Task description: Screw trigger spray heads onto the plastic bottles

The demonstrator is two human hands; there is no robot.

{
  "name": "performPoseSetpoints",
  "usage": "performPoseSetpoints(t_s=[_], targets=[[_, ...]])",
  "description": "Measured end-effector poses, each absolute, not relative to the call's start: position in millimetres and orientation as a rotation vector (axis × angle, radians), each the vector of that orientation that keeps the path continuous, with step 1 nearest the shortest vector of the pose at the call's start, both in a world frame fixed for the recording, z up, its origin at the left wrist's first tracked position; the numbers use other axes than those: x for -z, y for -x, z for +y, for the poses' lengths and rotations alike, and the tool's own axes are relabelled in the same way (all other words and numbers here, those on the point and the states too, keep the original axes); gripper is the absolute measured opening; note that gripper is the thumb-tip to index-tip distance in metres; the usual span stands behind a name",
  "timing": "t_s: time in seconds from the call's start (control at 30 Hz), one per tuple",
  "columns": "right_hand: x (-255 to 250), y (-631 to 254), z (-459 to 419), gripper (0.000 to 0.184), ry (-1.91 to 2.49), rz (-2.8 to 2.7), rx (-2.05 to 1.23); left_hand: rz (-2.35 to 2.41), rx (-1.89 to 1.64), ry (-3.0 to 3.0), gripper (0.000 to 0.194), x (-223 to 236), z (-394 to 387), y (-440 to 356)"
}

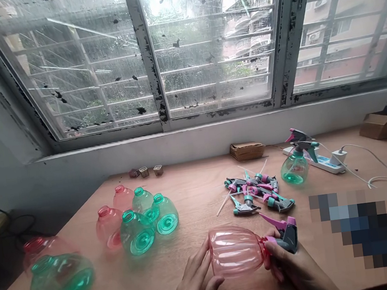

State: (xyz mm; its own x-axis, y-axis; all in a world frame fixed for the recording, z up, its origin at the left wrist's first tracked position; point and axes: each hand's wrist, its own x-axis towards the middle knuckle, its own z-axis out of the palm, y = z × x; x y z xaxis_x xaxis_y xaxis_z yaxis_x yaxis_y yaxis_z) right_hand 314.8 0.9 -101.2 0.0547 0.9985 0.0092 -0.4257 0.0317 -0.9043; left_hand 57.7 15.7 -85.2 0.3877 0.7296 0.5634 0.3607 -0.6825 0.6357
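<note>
A clear pink spray bottle (236, 251) lies on its side in the air close to me, its neck to the right. My left hand (198, 281) holds its base, fingers behind and thumb in front. At the neck, my right hand (287, 263) grips the pink collar of a grey and pink trigger spray head (288, 236), which sits on the bottle's mouth. Whether the collar is fully screwed down I cannot tell. Beyond the bottle lies a pile of loose trigger spray heads (255, 191) in grey, pink and teal, with thin tubes.
Several green bottles (137, 234) and pink bottles (108, 223) without heads stand on the left. A green spray bottle (294, 170) with its head stands at the back right, beside a power strip (326, 165) and cables. Cardboard boxes (247, 151) sit near the window wall.
</note>
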Motion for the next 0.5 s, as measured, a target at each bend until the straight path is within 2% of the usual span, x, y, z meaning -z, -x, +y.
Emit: performPoseSetpoints(t_s=[0.13,0.3,0.4,0.5], targets=[[99.8,-317.0,-1.4,0.040,0.855,-0.794,-1.452,0.875,-1.445,-2.367,0.043,81.2,15.7,-57.8],[97.3,-317.1,-3.8,0.042,0.869,-0.736,-1.500,0.821,-1.315,-2.420,0.049,70.7,14.6,-48.9],[98.1,-315.0,-6.4,0.038,0.765,-0.774,-1.455,0.779,-1.375,-2.343,0.050,67.0,14.3,-43.9],[99.8,-314.6,-9.4,0.044,0.685,-0.878,-1.440,0.733,-1.430,-2.297,0.045,64.8,11.7,-42.8]])
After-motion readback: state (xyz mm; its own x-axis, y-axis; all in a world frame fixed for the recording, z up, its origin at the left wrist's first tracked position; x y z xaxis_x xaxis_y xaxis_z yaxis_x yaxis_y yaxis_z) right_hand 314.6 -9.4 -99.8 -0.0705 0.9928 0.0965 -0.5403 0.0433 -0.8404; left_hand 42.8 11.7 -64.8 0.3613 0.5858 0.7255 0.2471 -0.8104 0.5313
